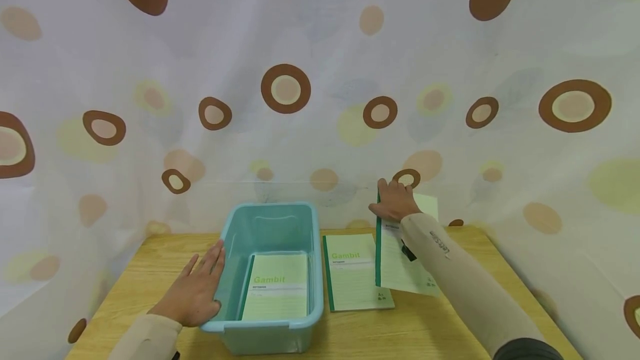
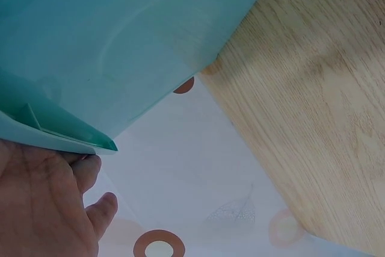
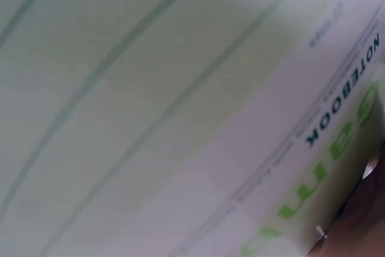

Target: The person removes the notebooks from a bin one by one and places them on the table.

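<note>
The right hand (image 1: 395, 201) grips one notebook (image 1: 395, 268) by its top, near the green spine, and holds it upright above the worktop (image 1: 430, 329); the left hand (image 1: 197, 288) lies with fingers extended against the side of the blue tub (image 1: 267, 338), its thumb by the rim; a second notebook (image 1: 350, 276) lies flat just right of the tub, and a third notebook (image 1: 277, 288) lies face up inside.

With the hold at one end only, the hanging notebook could swing or slip if the pinch loosens; its lower corner overlaps the flat notebook in the head view, though I cannot tell whether they touch, and a low sideways move could drag that one askew; carried too low toward the tub, it would likely catch the near rim and bend; the tub itself might slide if the left hand, which is not wrapped round it, pushes unevenly.
</note>
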`<state>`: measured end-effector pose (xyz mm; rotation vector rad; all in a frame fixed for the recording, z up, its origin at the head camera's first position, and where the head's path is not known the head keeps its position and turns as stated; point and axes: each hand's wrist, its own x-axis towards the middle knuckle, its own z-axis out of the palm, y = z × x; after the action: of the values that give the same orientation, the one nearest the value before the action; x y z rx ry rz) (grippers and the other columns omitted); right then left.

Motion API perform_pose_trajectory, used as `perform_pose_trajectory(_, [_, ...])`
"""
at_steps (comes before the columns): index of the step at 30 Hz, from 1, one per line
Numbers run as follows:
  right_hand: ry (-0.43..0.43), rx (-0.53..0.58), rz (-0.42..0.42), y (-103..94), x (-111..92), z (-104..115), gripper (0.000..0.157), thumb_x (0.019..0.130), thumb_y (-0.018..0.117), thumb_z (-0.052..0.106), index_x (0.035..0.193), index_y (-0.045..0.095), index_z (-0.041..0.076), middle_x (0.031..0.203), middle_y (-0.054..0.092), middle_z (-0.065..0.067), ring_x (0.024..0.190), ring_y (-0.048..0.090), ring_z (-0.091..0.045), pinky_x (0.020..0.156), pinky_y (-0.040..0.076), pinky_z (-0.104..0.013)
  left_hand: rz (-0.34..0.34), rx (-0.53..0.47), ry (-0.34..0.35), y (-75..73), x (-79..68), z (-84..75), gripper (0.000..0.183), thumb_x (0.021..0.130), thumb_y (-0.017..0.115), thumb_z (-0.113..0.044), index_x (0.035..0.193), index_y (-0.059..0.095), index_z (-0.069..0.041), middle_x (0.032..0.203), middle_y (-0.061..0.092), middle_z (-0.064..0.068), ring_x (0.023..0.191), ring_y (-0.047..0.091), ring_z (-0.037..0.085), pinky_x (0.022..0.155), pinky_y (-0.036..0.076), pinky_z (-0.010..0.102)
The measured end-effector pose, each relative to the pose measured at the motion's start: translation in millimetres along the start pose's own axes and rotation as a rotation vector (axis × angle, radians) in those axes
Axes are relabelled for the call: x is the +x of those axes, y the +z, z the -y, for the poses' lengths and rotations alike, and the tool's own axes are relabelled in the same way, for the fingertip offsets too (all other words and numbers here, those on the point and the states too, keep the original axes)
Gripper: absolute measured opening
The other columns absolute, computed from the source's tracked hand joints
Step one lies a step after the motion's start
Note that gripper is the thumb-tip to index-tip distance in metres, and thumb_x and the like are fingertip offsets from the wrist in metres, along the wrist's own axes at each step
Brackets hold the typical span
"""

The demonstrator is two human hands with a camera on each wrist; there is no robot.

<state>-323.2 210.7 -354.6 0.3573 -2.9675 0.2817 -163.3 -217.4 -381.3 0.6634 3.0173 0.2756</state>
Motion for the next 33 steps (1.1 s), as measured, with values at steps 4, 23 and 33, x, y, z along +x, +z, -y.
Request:
perform_pose_trajectory(4, [-0.007,0.03,0.001,15.1,-4.2,-14.1,0.031,0.085,0.059,0.031,0.093,0.046,0.004,0.078,0.047,-0.012,0.078,0.048,-0.034,0.075,0.032,-0.052,0.002,-0.003,0.002,0.3,0.0,0.6,0.081,0.074,0.054,-0.01,0.145,0.023,0.016,0.156,0.015,0.028,0.142,0.02,0.042,0.111,0.012,0.062])
perform_pose_trajectory(23, [-0.023,0.006,0.105,71.8,-21.3,-59.9,0.05,0.086,0.063,0.028,0.121,0.048,-0.004,0.101,0.053,-0.021,0.092,0.05,-0.04,0.088,0.035,-0.061,-0.007,0.03,0.012,-0.2,0.0,4.0,0.08,0.075,0.055,-0.01,0.145,0.024,0.015,0.156,0.015,0.027,0.142,0.022,0.042,0.11,0.015,0.062])
perform_pose_trajectory(33, [0.01,0.029,0.152,92.4,-26.4,-73.4,0.054,0.085,0.06,0.026,0.123,0.044,-0.008,0.101,0.051,-0.022,0.092,0.048,-0.04,0.089,0.036,-0.061,0.001,0.029,0.007,-0.2,0.5,3.7,0.08,0.075,0.054,-0.01,0.146,0.024,0.014,0.156,0.015,0.026,0.142,0.021,0.041,0.111,0.014,0.062])
